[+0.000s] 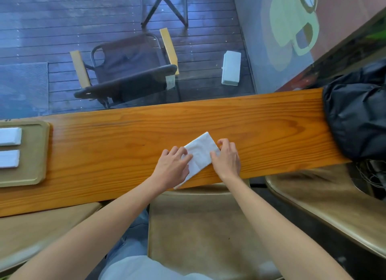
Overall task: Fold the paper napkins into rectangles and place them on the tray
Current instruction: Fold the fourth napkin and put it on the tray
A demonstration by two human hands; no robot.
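Left hand (173, 169) presses flat on the napkin (201, 149), mid-counter (117, 146). Right hand (226, 159) pinches its right edge. Tray (42, 154) far left holds two folded napkins (10, 136).

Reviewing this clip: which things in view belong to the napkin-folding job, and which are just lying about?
Part of the job: napkin on the counter, left hand pressing it, right hand pinching its edge, tray, two folded napkins on it.
Lying about: black bag at the counter's right end, chair and white box on the deck beyond the glass.
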